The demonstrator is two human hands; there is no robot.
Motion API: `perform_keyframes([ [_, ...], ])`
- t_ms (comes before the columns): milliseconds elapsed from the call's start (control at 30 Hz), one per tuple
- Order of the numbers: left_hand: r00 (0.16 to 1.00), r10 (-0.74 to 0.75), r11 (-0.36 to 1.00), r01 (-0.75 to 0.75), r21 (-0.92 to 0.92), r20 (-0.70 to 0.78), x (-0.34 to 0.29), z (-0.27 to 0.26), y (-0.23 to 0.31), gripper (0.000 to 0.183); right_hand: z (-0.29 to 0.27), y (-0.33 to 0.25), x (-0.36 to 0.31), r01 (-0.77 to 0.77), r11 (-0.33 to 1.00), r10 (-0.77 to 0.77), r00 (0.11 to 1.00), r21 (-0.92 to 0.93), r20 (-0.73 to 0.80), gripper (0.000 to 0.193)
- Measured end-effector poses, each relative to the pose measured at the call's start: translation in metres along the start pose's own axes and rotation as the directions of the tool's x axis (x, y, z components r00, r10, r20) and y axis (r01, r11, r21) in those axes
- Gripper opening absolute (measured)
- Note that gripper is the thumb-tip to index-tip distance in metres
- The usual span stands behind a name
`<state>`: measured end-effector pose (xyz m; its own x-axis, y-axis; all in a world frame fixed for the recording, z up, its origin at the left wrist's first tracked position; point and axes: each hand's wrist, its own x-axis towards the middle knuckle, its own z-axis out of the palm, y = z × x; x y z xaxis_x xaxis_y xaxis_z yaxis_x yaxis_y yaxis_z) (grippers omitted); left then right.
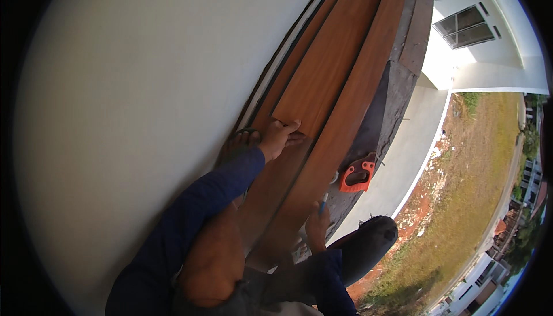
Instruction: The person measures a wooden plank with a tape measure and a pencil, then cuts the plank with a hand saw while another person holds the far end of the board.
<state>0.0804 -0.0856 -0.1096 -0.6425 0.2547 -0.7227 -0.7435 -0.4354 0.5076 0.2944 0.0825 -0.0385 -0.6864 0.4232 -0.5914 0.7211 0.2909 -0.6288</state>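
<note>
Wood-look planks (314, 85) in reddish brown run lengthwise beside a white wall. My left hand (281, 138) rests on them at a cross seam between a lighter plank and a darker one, fingers stretched out and thumb apart. Lower down, my right hand (318, 224) is closed around a slim blue and white tool (324, 199), whose exact kind is too small to tell. It is held by the outer edge of the planks. A handsaw with an orange handle (345, 181) lies just beyond, on the dark ledge; its blade is mostly hidden.
The white wall (138, 85) closes off the left side. Beyond the planks, a rough grey ledge (397, 94) drops toward a pale lower strip (403, 143) and a grassy plot (478, 143). My bare foot stands by the wall, and my knees frame the work area.
</note>
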Motion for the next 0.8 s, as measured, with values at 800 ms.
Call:
perform_keyframes([
  [800,0.998,0.038,0.983,-0.045,0.179,0.045,-0.008,0.018,-0.023,0.045,0.012,-0.010,-0.002,0.036,0.998,-0.036,0.999,-0.043,-0.009,0.030],
])
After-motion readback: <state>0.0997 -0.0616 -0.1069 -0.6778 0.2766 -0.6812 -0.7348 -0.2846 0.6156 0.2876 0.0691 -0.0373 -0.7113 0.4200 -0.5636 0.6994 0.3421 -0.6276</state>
